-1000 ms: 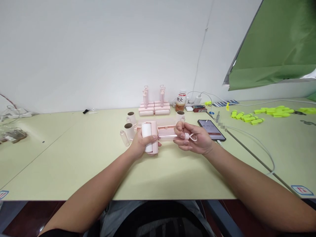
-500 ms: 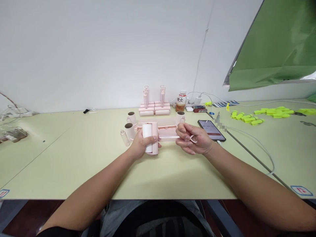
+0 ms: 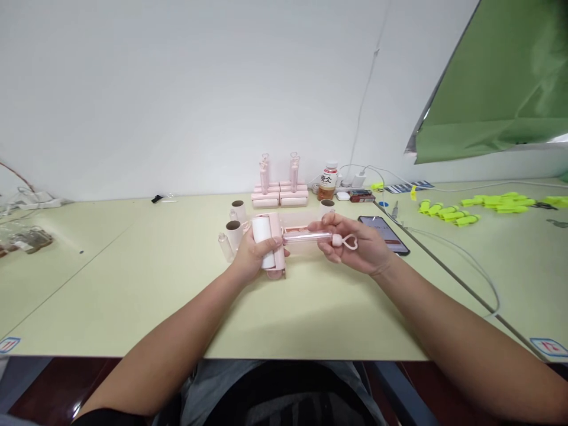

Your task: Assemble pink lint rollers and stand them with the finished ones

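— Both hands are busy, so ask away. What do you want first?

— What's the left one doing?

— Left hand is wrapped round the head of a pink lint roller, fingers curled on the white roll, lifted a little above the pale green table. Just beyond my knuckles stand two cardboard cores and a small clear bottle.

— And the handle?

— That's the pink handle, clear-sided with a heart loop at its end. It lies level, its long axis running left to right, one end meeting the roller head and the heart end pointing right.

— So the right hand has it?

— Yes. Right hand pinches the handle near the heart end, thumb and fingertips closed on it. Whether the handle is fully seated in the head, I can't tell.

— What's further right?

— A phone lying flat near my right wrist, then a scatter of yellow-green clips. A stack of pink rollers sits behind, by the wall.
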Demonstrator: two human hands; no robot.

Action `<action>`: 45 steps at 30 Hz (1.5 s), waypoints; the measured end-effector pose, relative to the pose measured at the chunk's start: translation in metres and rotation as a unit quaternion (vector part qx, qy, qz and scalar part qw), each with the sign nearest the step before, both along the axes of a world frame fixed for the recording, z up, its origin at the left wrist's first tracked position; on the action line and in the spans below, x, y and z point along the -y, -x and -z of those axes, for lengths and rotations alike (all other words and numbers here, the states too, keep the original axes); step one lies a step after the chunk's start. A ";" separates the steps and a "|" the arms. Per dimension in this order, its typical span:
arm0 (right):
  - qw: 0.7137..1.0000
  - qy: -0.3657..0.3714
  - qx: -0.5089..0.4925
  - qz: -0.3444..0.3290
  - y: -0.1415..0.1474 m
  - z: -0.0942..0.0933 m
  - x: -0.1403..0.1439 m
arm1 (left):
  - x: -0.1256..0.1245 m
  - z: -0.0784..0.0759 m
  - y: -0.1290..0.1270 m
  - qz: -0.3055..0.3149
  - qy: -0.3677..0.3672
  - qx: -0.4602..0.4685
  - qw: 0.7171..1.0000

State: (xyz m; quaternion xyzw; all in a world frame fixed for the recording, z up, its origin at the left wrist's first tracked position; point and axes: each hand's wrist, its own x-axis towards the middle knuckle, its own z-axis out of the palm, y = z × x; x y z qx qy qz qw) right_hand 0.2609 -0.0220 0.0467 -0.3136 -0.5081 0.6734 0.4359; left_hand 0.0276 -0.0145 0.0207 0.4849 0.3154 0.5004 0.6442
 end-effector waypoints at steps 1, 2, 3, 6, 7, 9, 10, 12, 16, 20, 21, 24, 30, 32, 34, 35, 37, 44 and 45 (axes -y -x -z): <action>1.000 0.002 0.000 0.006 0.000 0.000 0.000 | 0.000 0.000 0.000 0.003 0.003 0.003 1.000; 1.000 0.006 0.004 0.009 -0.001 0.001 0.000 | 0.000 0.000 0.001 0.010 0.005 0.003 1.000; 1.000 0.011 0.010 0.005 -0.002 0.001 -0.001 | 0.000 0.000 0.001 0.017 0.007 0.002 1.000; 0.998 0.032 0.033 -0.049 -0.006 -0.002 0.000 | 0.000 -0.001 0.003 0.039 0.004 -0.011 0.999; 0.996 0.039 0.039 -0.074 -0.007 -0.004 0.000 | 0.000 -0.001 0.003 0.047 0.001 -0.016 0.999; 0.992 0.053 0.039 -0.112 -0.010 -0.006 0.001 | -0.001 -0.002 0.004 0.063 -0.005 -0.021 0.998; 0.990 0.058 0.035 -0.123 -0.011 -0.007 0.002 | -0.001 -0.002 0.004 0.070 -0.006 -0.022 0.997; 0.988 0.062 0.027 -0.139 -0.011 -0.007 0.003 | -0.002 -0.002 0.005 0.080 -0.008 -0.023 0.996; 0.980 0.055 0.004 -0.190 -0.011 -0.004 0.004 | -0.001 -0.003 0.005 0.094 -0.006 -0.027 0.995; 0.970 0.048 -0.032 -0.235 -0.011 -0.002 0.004 | 0.000 -0.004 0.005 0.098 -0.001 -0.030 0.995; 0.969 0.047 -0.038 -0.240 -0.011 -0.001 0.004 | 0.000 -0.004 0.005 0.099 0.001 -0.033 0.995; 0.970 0.050 -0.056 -0.233 -0.009 0.001 0.004 | 0.000 -0.003 0.005 0.096 0.007 -0.036 0.995; 0.984 0.058 -0.108 -0.131 0.001 0.016 -0.002 | 0.000 0.001 0.003 0.063 0.022 -0.020 0.998; 0.984 0.060 -0.128 -0.104 0.004 0.019 -0.003 | 0.000 0.002 0.002 0.051 0.018 -0.023 0.998; 0.983 0.063 -0.145 -0.095 0.006 0.019 -0.003 | 0.001 0.002 0.001 0.042 0.013 -0.028 0.999; 0.982 0.064 -0.151 -0.096 0.007 0.018 -0.002 | 0.002 0.002 0.000 0.039 0.011 -0.030 0.999; 0.980 0.064 -0.162 -0.099 0.007 0.016 0.000 | 0.004 0.001 -0.001 0.035 0.009 -0.031 0.999; 0.978 0.068 -0.173 -0.090 0.008 0.016 0.002 | 0.008 -0.003 -0.004 0.018 0.002 -0.031 0.999; 0.978 0.068 -0.175 -0.090 0.008 0.017 0.001 | 0.008 -0.003 -0.004 0.020 0.003 -0.031 0.999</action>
